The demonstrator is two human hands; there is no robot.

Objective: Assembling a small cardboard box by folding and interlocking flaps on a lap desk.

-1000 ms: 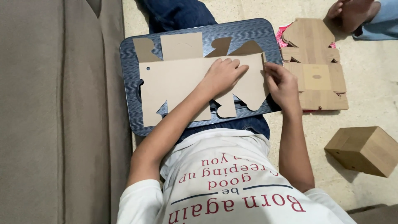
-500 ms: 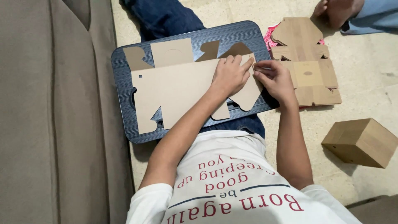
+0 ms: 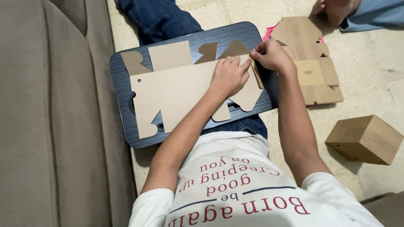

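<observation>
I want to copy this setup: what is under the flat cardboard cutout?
A dark blue tray lies under the cutout, resting on the person's legs. The left hand presses the cutout down; the right hand pinches its edge. The tray's middle is covered.

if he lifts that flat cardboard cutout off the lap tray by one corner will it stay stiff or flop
The flat cardboard cutout looks thin and wide, so it would probably sag somewhat and bend at its creases. Its loose flaps would likely swing. It seems light: the left hand lies flat on it while the right hand pinches an edge.
</observation>
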